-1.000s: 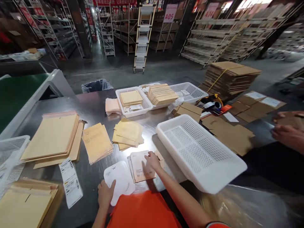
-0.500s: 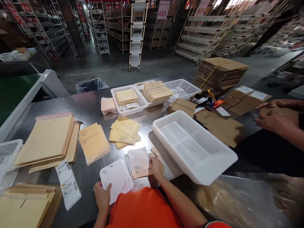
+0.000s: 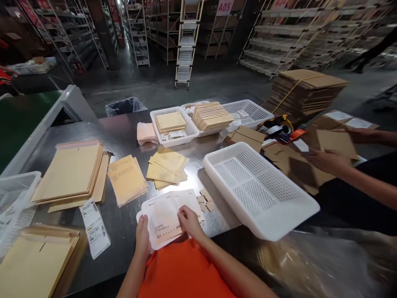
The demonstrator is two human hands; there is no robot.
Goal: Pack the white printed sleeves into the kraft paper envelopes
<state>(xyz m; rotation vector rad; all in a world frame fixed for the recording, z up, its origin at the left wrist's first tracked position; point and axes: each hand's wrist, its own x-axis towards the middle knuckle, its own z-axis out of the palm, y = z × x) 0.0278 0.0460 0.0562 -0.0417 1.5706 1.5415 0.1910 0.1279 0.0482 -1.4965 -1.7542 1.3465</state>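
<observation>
Close to my body, at the near edge of the metal table (image 3: 124, 238), a white printed sheet or envelope (image 3: 164, 215) lies over other white pieces. My left hand (image 3: 143, 236) grips its left edge, thumb on top. My right hand (image 3: 187, 221) pinches the printed white piece near its right part. Just right of it are small brown cardboard bits (image 3: 205, 200). Yellow envelopes (image 3: 167, 167) and orange-tan padded envelopes (image 3: 127, 180) lie beyond. A long printed label strip (image 3: 95, 229) rests to the left.
A large white basket (image 3: 257, 190) stands right of my hands. Filled white baskets (image 3: 194, 134) line the back. Large envelopes (image 3: 70, 169) are stacked left. At right, another person's hands (image 3: 330, 161) hold cardboard near a strapped cardboard stack (image 3: 305, 93).
My right hand has moved left, bringing the printed piece over the white one by my left hand. The other person's hands have moved left with cardboard. The view has shifted slightly.
</observation>
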